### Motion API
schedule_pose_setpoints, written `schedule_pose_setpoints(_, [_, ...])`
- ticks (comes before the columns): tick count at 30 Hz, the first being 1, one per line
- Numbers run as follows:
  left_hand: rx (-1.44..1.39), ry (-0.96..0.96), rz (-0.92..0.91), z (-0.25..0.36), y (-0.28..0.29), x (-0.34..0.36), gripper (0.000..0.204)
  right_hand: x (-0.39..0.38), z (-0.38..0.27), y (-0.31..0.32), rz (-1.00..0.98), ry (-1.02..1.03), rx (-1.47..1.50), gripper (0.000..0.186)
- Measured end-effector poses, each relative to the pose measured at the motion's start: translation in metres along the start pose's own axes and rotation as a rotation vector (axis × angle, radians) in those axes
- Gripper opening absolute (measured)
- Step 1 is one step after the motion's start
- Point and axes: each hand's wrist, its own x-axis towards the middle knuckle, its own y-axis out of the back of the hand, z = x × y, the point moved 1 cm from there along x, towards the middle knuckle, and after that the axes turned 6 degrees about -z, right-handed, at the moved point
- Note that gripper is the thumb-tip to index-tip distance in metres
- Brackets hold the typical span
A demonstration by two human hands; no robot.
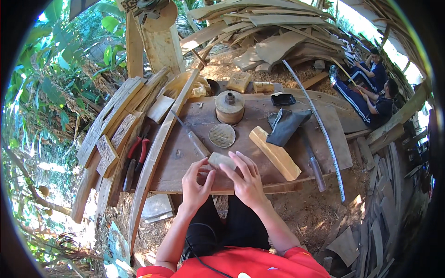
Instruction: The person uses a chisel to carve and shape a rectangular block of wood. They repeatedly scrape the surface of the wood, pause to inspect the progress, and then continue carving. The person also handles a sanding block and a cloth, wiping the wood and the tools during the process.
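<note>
A small greyish-tan rectangular piece (221,160) is held up over the near edge of the workbench; it could be a block or folded sandpaper, I cannot tell. My left hand (197,182) grips its left end with curled fingers, thumb a little apart. From the right, my right hand (246,180) has its fingertips on the piece. Just beyond lies a knife or chisel with a wooden handle (198,143), pointing away to the left. A round, flat woven-looking disc (222,135) rests farther back, in front of a round wooden container (229,107) with a knob on top.
On the bench (178,169) are a yellowish wood block (274,153), a dark cloth pouch (288,126), a wooden-handled blade (317,169), a black tray (282,99) and a long ruler (320,120). Red-handled pliers (139,150) lie left among planks. Two people (371,90) sit far right.
</note>
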Motion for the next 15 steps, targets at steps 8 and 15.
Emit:
schedule_pose_setpoints(8, [0.062, -0.092, -0.051, -0.008, 0.005, -0.01, 0.045, -0.021, -0.016, 0.006, -0.028, 0.055, 0.331, 0.068])
schedule_pose_setpoints(15, [-0.159, -0.014, -0.054, -0.001, -0.003, -0.022, 0.032, -0.016, -0.005, 0.002, 0.073, 0.071, 0.241, 0.06])
